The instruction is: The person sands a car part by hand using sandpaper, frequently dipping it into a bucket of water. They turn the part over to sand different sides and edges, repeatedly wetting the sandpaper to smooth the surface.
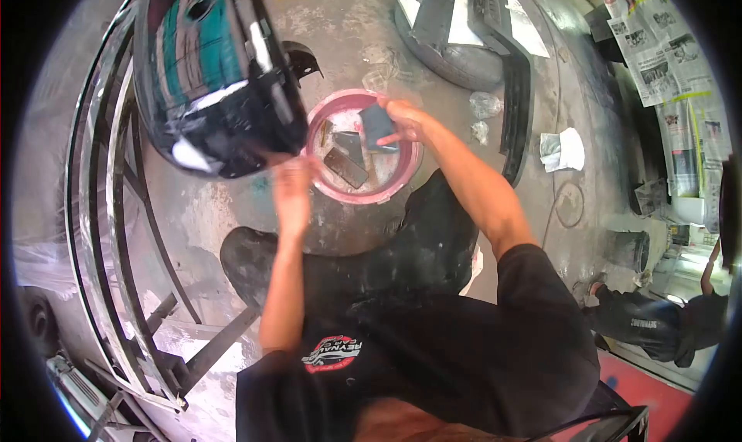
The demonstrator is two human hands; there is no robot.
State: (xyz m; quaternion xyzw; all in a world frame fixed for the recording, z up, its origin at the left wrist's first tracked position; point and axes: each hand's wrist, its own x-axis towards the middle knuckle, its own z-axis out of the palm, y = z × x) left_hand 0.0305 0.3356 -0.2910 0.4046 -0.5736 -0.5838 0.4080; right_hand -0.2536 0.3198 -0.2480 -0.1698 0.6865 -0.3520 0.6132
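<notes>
My right hand (403, 120) grips a dark grey sheet of sandpaper (376, 127) over a round pink basin (413, 167). Inside the basin lie a brown block (345, 168) and another dark grey piece (348, 142), among whitish liquid or residue. My left hand (291, 185) is smeared by motion, between the basin's left rim and the lower end of a large black car part (267, 129). That part has a teal and grey scuffed face and white patches; the fingers overlap its lower edge in this view.
A metal rack (100, 233) stands at left. Below the basin is a curved black piece (348, 276). A tyre (464, 67) and black trim (516, 110) lie at upper right, near a white cup-like item (563, 150). Newspaper-covered panels (645, 56) and another person (657, 326) are at far right.
</notes>
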